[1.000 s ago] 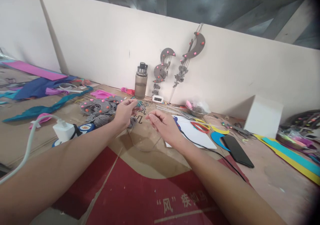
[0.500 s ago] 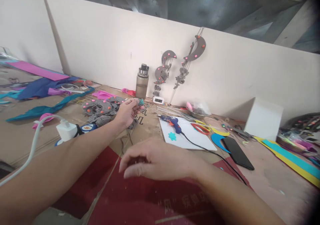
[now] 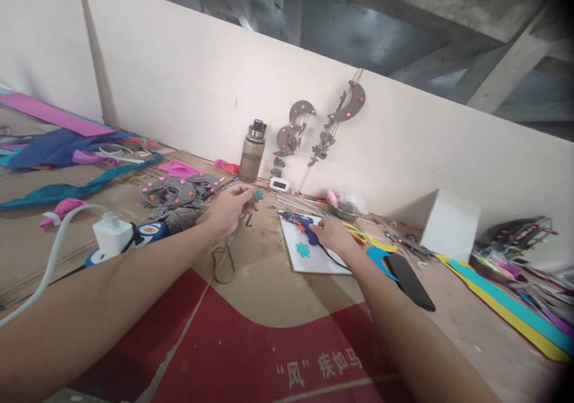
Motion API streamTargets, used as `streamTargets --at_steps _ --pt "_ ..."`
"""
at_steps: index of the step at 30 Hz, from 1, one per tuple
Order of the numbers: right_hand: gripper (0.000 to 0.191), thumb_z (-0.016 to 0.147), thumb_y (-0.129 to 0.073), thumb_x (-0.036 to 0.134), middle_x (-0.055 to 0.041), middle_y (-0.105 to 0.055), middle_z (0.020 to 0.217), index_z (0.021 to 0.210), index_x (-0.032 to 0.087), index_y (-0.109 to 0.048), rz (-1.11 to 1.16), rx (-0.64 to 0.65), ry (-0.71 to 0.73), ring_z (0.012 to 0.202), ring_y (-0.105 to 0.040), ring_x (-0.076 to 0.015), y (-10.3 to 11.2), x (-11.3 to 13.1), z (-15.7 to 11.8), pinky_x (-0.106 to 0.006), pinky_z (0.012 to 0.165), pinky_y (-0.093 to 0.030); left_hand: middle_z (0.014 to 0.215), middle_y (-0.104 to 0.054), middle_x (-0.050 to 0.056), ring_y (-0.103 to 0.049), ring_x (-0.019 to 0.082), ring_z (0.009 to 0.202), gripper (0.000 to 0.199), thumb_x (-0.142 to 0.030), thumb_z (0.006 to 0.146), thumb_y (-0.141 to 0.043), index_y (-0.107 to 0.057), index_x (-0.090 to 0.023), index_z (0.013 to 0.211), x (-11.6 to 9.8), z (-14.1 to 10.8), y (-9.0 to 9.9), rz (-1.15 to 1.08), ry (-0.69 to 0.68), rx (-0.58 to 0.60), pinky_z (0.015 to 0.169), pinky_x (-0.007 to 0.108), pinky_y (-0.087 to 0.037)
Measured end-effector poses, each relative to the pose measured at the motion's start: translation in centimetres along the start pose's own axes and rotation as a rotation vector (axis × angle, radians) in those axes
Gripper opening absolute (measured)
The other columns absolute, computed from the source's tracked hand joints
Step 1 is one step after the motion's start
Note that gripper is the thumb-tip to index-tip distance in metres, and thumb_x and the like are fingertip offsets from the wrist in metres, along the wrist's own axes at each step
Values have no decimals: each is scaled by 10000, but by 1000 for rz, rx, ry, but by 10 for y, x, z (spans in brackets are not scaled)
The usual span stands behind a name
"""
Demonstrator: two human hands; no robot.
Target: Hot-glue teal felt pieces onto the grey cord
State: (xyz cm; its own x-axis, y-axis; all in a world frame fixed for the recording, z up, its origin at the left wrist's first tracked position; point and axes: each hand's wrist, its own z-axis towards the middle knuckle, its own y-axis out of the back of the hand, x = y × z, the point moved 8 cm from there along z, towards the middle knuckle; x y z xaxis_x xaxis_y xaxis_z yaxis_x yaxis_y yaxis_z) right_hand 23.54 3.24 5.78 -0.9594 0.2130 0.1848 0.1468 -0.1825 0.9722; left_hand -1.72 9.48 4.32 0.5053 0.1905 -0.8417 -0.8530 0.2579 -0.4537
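My left hand pinches a small teal flower-shaped piece in front of the bottle, and a grey cord trails on the cardboard below it. At the white board, my right hand has its fingers around the handle of a blue glue gun, whose nozzle points left. A second teal flower lies flat on the white board, just below the gun. Grey rings with pink and orange dots lie left of my left hand.
A water bottle and small clock stand by the white wall. The phone lies right of my right forearm. A white charger with its cable is at left. Grey moon decorations hang on the wall.
My right hand has moved forward and right from over the red cardboard to the glue gun and closed on its handle. My left hand still holds the teal flower, now turned more face-on.
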Motion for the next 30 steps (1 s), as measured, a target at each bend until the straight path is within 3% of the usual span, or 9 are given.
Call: streamTargets --at_steps 3,7,12,15,17,20,24,27,30 --pt "278 770 -536 394 -118 -687 807 762 145 -661 13 82 0 728 -617 -205 -21 1 3 -261 592 -363 592 -556 -23 -547 80 507 222 -276 669 -688 -534 -139 750 -1 -2 -1 3 0 -2 457 189 -398" --pt "220 724 -564 307 -135 -691 854 809 131 -663 54 84 -30 756 -628 -215 -32 1 7 -256 597 -369 619 -572 -21 -557 80 522 251 -267 664 -702 -524 -139 785 1 -1 0 -9 17 -18 487 194 -434" --pt "240 737 -512 300 -121 -682 774 825 120 -646 176 42 -77 687 -625 -207 -35 -9 12 -258 576 -387 642 -590 -9 -572 78 540 240 -264 664 -708 -545 -128 777 8 0 1 26 46 -3 527 200 -464" --pt "304 774 -435 302 -106 -668 860 971 127 -588 256 -47 -84 729 -619 -196 -32 -10 13 -260 604 -418 664 -591 -3 -588 86 560 238 -291 664 -709 -558 -128 750 12 -1 4 76 73 -12 477 181 -437" --pt "339 781 -400 286 -95 -647 921 1062 140 -519 381 -164 -46 751 -611 -187 -25 -3 10 -268 628 -443 674 -593 -1 -597 101 558 245 -314 667 -704 -557 -138 754 15 -2 7 101 89 -23 427 178 -407" --pt "377 758 -418 255 -55 -617 852 1121 156 -436 725 -306 48 612 -587 -156 -14 11 -2 -280 568 -467 646 -585 -6 -599 110 550 237 -311 668 -698 -545 -147 743 18 -2 8 98 98 -31 421 183 -402" --pt "374 773 -448 269 7 -591 756 1132 189 -381 1041 -256 152 516 -555 -114 -14 36 -20 -244 488 -471 637 -591 3 -585 97 545 222 -290 680 -690 -540 -139 744 19 -2 4 82 97 -10 473 189 -432" --pt "362 775 -484 282 -18 -619 890 1122 211 -407 1089 -231 220 532 -549 -93 -13 51 -32 -219 465 -460 646 -596 11 -566 84 527 210 -286 692 -677 -547 -130 748 21 -4 3 87 115 -9 482 190 -436" --pt "321 782 -512 284 -17 -623 858 1089 205 -469 1034 -223 256 541 -538 -93 -16 59 -41 -223 497 -459 661 -597 19 -563 87 528 219 -307 694 -669 -549 -127 724 24 -6 1 105 143 5 455 187 -418"
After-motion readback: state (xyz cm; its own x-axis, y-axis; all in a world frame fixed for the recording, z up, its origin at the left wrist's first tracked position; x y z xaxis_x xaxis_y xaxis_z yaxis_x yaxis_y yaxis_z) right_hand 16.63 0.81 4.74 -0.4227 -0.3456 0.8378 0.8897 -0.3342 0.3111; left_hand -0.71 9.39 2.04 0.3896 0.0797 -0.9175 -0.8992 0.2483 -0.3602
